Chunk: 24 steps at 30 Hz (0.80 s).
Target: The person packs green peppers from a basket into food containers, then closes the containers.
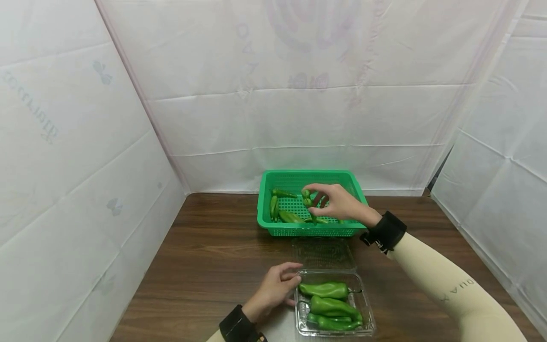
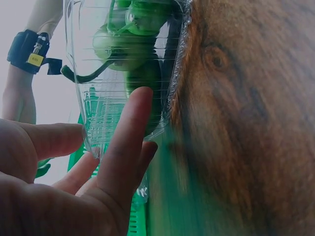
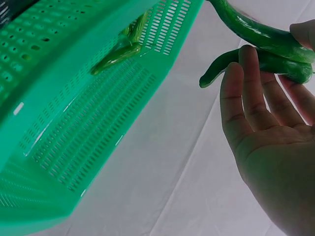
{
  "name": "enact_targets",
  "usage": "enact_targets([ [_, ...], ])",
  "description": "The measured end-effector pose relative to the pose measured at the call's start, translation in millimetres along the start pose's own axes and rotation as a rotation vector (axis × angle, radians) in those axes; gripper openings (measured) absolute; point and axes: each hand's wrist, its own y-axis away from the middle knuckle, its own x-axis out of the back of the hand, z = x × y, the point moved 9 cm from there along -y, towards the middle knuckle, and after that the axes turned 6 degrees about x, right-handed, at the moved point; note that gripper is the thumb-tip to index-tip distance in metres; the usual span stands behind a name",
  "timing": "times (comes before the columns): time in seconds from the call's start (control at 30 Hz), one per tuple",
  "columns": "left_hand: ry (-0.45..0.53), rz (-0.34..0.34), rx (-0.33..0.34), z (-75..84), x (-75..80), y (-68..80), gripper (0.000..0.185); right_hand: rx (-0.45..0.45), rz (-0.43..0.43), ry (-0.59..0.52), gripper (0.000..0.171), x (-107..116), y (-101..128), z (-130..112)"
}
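Fingers point(image 1: 315, 192) of the right hand point(image 1: 337, 202) pinch green peppers point(image 1: 306, 199) over the green basket point(image 1: 273, 230) at the back of the brown table point(image 1: 205, 247). From the right wrist camera it looks like two long peppers are held together between the thumb and the fingertips, with their thin ends hanging free. More peppers point(image 1: 282, 209) lie in the bottom of the basket. The left hand point(image 1: 273, 289) is down near the person, beside a clear plastic box point(image 1: 367, 323). Its fingers point(image 2: 129, 132) are almost straight and touch the see-through wall of the box; they do not wrap around it. Three peppers point(image 1: 329, 301) already lie inside the box, and its lid point(image 1: 322, 252) is folded open toward the basket. A pepper like this is probably light and a bit bendy, with smooth, shiny skin that could slip. I think the best place to hold it is the thick part near the stem, with a soft squeeze so it does not bruise or snap. Holding two at once looks trickier, because one could slide out. The clear box looks thin and light, so it could scoot or tip if nobody steadies it.
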Motion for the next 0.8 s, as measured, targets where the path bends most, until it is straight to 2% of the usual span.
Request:
enact_targets([
  [0.37, 0.017, -0.005, 0.032, 0.0, -0.7, -4.0, 0.036, 0.052, -0.044, -0.025, 0.054, -7.7, 16.0, -20.5],
  [0.6, 0.013, -0.004, 0.016, 2.7, -0.4, -4.0, 0.037, 0.039, -0.058, -0.048, 0.054, -13.8, 29.3, -22.5],
  [0.8, 0.023, -0.006, 0.040, -1.1, -0.6, -2.5, 0.036, 0.041, -0.053, -0.037, 0.053, -17.8, 42.3, -27.2],
])
